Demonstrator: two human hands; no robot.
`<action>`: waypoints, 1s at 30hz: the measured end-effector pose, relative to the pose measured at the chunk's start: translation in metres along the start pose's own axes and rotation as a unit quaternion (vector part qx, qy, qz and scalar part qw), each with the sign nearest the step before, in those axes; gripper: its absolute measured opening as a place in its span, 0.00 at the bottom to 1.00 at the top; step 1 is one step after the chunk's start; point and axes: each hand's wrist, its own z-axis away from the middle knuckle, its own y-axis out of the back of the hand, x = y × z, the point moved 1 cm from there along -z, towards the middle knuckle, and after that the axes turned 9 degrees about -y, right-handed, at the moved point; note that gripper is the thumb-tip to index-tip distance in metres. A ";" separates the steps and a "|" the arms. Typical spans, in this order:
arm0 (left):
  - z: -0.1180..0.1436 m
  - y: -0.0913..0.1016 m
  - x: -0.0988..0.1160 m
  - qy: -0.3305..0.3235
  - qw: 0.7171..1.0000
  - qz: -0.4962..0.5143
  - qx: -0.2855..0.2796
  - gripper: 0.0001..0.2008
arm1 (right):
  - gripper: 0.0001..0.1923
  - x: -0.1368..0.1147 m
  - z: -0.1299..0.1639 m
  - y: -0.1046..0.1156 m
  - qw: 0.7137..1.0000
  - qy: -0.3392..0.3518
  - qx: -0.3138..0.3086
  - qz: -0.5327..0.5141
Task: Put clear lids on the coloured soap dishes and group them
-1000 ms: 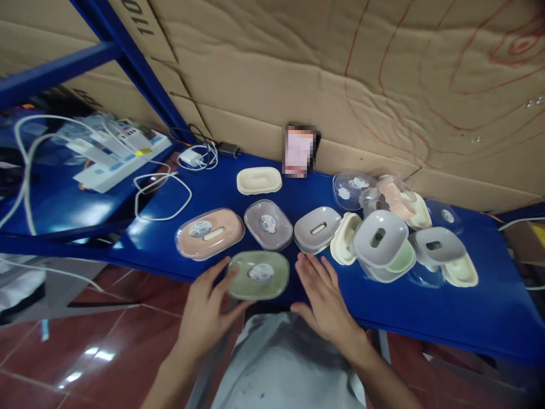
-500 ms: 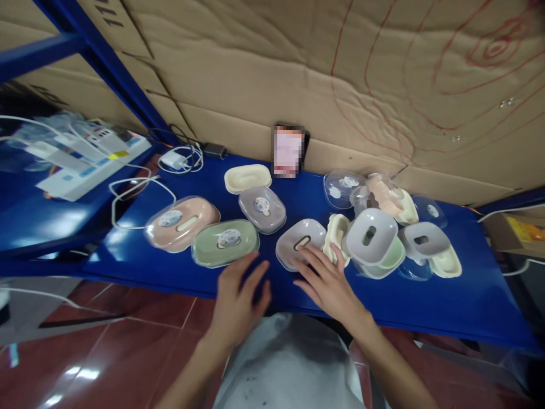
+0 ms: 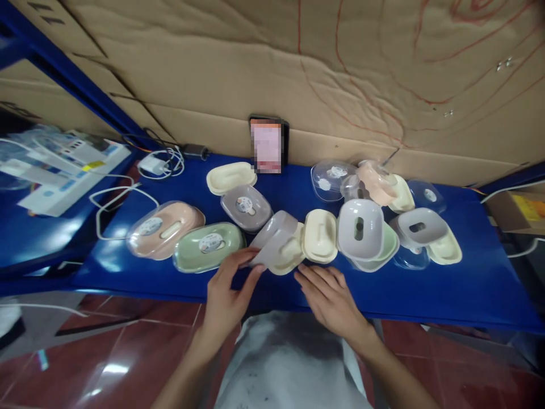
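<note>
From the head camera, a blue shelf (image 3: pixel 447 295) runs across the middle of the frame, with brown cardboard (image 3: pixel 272 62) marked with red lines filling the top half as a back wall. Reddish floor tiles (image 3: pixel 85 363) show at the lower left. In the upper left, a white box (image 3: pixel 55 176) and a charger with coiled white cable (image 3: pixel 157 165) lie on the blue surface. A phone (image 3: pixel 268 145) leans against the cardboard at centre top.

Soap boxes are spread along the shelf: a pink box (image 3: pixel 164 227) and a green box (image 3: pixel 206 245) side by side left of centre, a grey box (image 3: pixel 246 207) just behind them, a cream tray (image 3: pixel 231 176) further back, and a crowded heap of grey, cream, green and clear pieces (image 3: pixel 383 221) at centre right.

The left hand (image 3: pixel 225 295) reaches up from the lower centre, its fingertips pinching the near edge of a grey lid (image 3: pixel 276 238), which is tilted up off the shelf and leans over a cream piece just right of the green box. The right hand (image 3: pixel 330 298) lies just right of it, palm down with fingers spread and extended toward the lid's lower right, holding nothing; whether its fingertips touch the shelf cannot be told. Both forearms enter from the bottom edge, above a grey shirt (image 3: pixel 289 363).
</note>
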 end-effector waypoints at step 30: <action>0.032 -0.019 -0.007 -0.279 0.942 -0.095 -0.158 0.14 | 0.19 0.008 0.018 0.009 0.997 0.010 -0.075 0.005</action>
